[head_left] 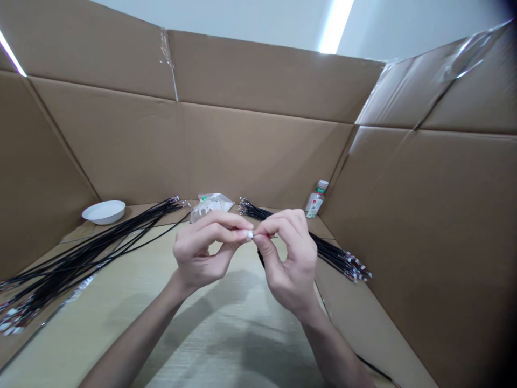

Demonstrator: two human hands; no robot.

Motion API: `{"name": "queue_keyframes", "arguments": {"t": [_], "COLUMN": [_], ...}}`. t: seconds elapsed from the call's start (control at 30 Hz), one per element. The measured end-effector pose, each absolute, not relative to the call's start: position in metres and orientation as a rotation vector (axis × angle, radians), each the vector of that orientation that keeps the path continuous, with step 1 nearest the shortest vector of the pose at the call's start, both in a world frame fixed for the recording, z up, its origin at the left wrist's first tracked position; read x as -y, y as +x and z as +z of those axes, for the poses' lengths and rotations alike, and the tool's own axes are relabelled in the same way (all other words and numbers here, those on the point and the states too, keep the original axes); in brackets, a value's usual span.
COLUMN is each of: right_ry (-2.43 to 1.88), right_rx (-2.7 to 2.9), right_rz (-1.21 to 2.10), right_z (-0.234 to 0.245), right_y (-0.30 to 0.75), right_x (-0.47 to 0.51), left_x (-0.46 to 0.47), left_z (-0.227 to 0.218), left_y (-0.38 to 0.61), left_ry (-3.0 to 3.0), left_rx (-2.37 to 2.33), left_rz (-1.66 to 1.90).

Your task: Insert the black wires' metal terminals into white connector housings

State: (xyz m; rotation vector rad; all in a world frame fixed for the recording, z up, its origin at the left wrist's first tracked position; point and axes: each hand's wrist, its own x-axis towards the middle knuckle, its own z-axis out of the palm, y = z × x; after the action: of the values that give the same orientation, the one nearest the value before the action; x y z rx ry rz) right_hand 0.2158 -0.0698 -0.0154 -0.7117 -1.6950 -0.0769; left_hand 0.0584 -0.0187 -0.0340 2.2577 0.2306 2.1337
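Observation:
Above the middle of the table my two hands meet, fingertips nearly touching. A small white plastic connector (pixel 250 234) is pinched between the thumb and finger of my left hand (pixel 204 249). My right hand (pixel 290 261), also closed in a pinch, grips the thin wire end of a black cable (pixel 260 260) right beside the connector. Fingers hide most of that wire end, so I cannot tell whether it sits inside the connector. The cable passes behind my right hand, and a black length shows near my right forearm.
Bundled black cables (pixel 100 250) with white ends lie at left; another cable bundle (pixel 335 257) lies at right. Along the back stand a white bowl (pixel 104 212), a clear bag of white parts (pixel 214 203) and a bottle (pixel 316 200). Cardboard walls (pixel 262 151) enclose the table (pixel 133 275).

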Motion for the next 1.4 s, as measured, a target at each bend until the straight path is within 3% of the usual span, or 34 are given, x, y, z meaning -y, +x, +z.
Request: {"name": "queue_keyframes", "arguments": {"t": [0.23,0.67,0.93,1.4], "right_ry": [-0.705,-0.715,-0.726,-0.806], "right_rx": [1.618,1.618,1.713,1.829], "right_rz": [0.148,-0.414,0.181,0.120], "right_z": [-0.018,-0.019,-0.005,-0.010], "right_y": [0.215,0.208,0.233,0.244], "right_x": [0.072,0.074,0.075,0.073], "left_x": [0.020,0.019,0.014,0.011], "left_z": [-0.035,-0.033,-0.032,-0.036], "left_y": [0.063,0.056,0.052,0.054], "left_ry": [2.129,2.367,2.157,2.253], "left_rx": [-0.181,-0.138,-0.208,-0.202], "left_rz": [2.066,2.047,1.952,1.879]}}
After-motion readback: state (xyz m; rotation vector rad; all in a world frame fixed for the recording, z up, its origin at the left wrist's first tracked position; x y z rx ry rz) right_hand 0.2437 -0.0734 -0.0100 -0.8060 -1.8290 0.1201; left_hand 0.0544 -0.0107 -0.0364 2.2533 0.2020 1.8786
